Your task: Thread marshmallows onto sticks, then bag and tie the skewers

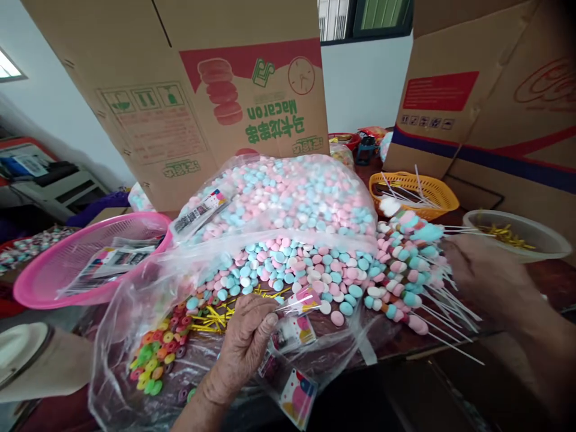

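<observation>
My left hand (249, 336) is closed in a pinch on a small clear printed bag (302, 302) over the front of the table. More printed bags (299, 393) lie just below it. Beside the fingers are yellow twist ties (211, 318) and a heap of pink, blue and white candies (310, 264). My right hand (486, 276), smeared by motion, is at the stick ends of the piled candy skewers (405, 270); its fingers cannot be made out. Colourful ring candies (155, 363) lie on the plastic sheet to the left.
A large clear sack of candies (288, 186) fills the middle. At left stands a pink basket (40, 282) with printed bags. An orange basket (443, 195) holding sticks and a clear bowl (551, 237) of gold ties stand at right. Cardboard boxes (252, 24) rise behind.
</observation>
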`<state>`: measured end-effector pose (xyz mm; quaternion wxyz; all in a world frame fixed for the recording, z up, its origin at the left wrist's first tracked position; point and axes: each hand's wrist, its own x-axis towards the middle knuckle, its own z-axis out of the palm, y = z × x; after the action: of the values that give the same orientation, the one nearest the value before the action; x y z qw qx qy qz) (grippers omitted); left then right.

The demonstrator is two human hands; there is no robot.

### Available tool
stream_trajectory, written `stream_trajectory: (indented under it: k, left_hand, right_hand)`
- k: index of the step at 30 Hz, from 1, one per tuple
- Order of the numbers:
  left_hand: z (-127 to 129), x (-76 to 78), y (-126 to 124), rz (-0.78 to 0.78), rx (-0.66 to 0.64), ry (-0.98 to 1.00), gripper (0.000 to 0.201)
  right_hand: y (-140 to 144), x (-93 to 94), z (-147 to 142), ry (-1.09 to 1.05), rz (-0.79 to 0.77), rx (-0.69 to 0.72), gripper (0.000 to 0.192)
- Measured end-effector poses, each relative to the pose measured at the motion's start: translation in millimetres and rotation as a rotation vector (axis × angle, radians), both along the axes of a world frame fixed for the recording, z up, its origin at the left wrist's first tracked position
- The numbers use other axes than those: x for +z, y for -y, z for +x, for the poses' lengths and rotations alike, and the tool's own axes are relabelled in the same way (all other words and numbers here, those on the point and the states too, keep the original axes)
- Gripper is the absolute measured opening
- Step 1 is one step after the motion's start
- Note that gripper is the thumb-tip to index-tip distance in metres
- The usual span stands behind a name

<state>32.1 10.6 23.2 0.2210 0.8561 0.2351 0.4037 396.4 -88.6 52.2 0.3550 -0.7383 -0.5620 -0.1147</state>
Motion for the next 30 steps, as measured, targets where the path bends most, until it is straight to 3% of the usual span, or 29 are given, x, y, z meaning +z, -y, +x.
stream_trajectory:
  k: [5, 10, 16, 22, 30]
  left_hand:
    - [-4.0, 6.2, -3.0, 0.050, -0.059, -0.007, 0.016]
    - [-10.0, 4.0, -0.6, 0.032, -0.056, -0.032, 0.015]
    - [-17.6, 8.4, 9.0, -0.020, -0.097, -0.231, 0.024]
    - [-18.5, 13.6, 15.4, -0.083, -0.133, -0.249, 0.031]
    - [-11.5, 15.5, 15.3, -0.126, -0.229, -0.435, 0.035]
  right_hand:
    - [31.3, 15.1, -57.9, 0.408, 0.023, 0.331, 0.015]
    - [36.8, 10.9, -82.5, 0.621, 0.078, 0.481, 0.024]
    - [43.7, 11.9, -83.2, 0.631, 0.052, 0.512, 0.029]
    - [46.0, 10.7, -89.7, 0.600, 0.003, 0.549, 0.025]
    - [46.5, 2.6, -96.4, 0.379, -0.212, 0.619, 0.021]
